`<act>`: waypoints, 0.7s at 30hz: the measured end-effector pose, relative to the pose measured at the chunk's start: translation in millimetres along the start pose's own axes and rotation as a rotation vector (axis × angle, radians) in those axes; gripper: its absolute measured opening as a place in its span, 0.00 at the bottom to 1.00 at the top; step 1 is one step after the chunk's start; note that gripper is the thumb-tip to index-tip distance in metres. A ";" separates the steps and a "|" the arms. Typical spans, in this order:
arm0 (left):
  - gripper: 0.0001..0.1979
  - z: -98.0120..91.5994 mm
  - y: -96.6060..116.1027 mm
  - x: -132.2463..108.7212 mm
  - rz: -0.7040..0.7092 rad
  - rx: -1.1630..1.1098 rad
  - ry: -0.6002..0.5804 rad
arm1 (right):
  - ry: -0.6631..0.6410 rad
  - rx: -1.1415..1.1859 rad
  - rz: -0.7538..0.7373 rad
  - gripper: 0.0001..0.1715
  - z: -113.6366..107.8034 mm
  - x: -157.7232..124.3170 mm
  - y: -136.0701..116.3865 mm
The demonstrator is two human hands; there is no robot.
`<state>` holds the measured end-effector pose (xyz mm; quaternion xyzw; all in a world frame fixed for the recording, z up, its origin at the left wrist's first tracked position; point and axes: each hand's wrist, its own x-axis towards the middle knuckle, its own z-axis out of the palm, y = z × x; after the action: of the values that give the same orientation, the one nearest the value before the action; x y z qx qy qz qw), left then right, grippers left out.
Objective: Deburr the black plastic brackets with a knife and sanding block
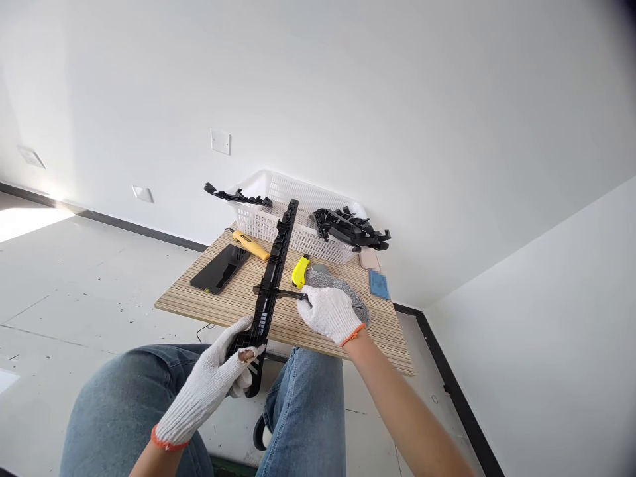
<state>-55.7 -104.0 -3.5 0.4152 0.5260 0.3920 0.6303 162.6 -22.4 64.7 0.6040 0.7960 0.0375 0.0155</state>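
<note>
A long black plastic trim part (278, 265) slants up from my lap across the near side of the table. My left hand (211, 377), in a white knit glove with an orange cuff, is wrapped round its lower end; one fingertip shows bare through the glove. My right hand (328, 315), gloved the same way, is closed on the end of a thin black bar (291, 294) that meets the trim part from the side. Whether this bar belongs to the part or is a separate tool, I cannot tell. Beneath my right hand lies a grey knit glove (358, 306).
A white basket (308, 240) at the table's back holds several black plastic parts (350, 228). On the wood-striped table (199, 306) lie a black phone (220, 268), a yellow-handled tool (250, 244), a bright yellow cutter (300, 271) and a blue pad (378, 285). A wall stands behind.
</note>
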 end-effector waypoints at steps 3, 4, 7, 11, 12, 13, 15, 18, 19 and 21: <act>0.43 0.9 0.1 0.2 -0.005 -0.008 -0.003 | -0.010 -0.005 0.018 0.18 -1.8 -1.5 -2.0; 0.43 1.3 1.0 0.1 -0.008 -0.002 -0.005 | -0.013 -0.008 0.024 0.18 -3.0 -2.7 -2.8; 0.43 3.5 6.0 -1.1 0.014 0.054 -0.003 | -0.005 -0.024 0.046 0.18 -8.8 -9.1 -4.5; 0.41 7.1 12.5 -5.0 0.079 0.068 -0.009 | 0.039 -0.061 0.109 0.17 -20.0 -23.1 -5.5; 0.40 7.8 12.9 -5.9 0.083 0.054 -0.010 | 0.045 -0.072 0.125 0.17 -23.1 -26.8 -5.8; 0.38 8.4 12.7 -6.6 0.084 0.046 -0.009 | 0.049 -0.082 0.135 0.17 -26.1 -30.3 -6.3; 0.37 9.0 10.5 -7.1 0.104 0.044 0.000 | 0.052 -0.092 0.139 0.17 -31.5 -36.2 -8.0; 0.36 9.1 5.7 -7.3 0.154 0.074 0.001 | 0.043 -0.083 0.155 0.18 -37.0 -42.1 -12.3; 0.35 9.3 4.7 -7.7 0.166 0.084 0.003 | 0.042 -0.079 0.165 0.19 -37.9 -43.4 -13.8; 0.32 10.6 4.4 -9.4 0.171 0.096 0.017 | 0.048 -0.067 0.177 0.23 -38.4 -45.0 -16.3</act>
<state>-46.9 -112.4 4.8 0.4850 0.5122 0.4222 0.5694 156.4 -71.7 100.8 0.6701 0.7379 0.0797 0.0130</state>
